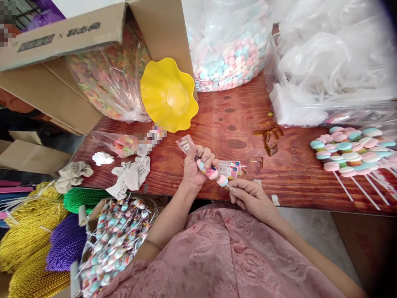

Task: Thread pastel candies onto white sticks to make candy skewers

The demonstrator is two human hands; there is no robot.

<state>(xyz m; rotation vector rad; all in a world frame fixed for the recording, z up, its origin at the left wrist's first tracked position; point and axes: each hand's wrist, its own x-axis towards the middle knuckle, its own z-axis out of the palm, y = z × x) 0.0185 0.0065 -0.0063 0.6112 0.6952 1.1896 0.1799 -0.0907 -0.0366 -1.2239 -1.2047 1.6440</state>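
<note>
A marshmallow lollipop (pixel 222 180), with pink, white and blue candies threaded on a white stick, is held between both hands over the table's front edge. My left hand (pixel 198 167) is closed round its upper part, and a small clear printed wrapper (pixel 185 144) sticks out above the thumb. At the lower end, my right hand (pixel 248 193) pinches the stick between thumb and fingertips. Just behind the candies lies a printed packet (pixel 229 168). Gold twist ties (pixel 269 138) are scattered on the wood farther back.
Several marshmallow lollipops (pixel 353 151) lie at right, below a box of clear bags (pixel 328 74). Behind are a yellow wavy bowl (pixel 172 97), a marshmallow bag (pixel 229 62) and a cardboard box (pixel 71 37). A bin of wrapped lollipops (pixel 118 240) stands lower left, beside coiled cords (pixel 34 223).
</note>
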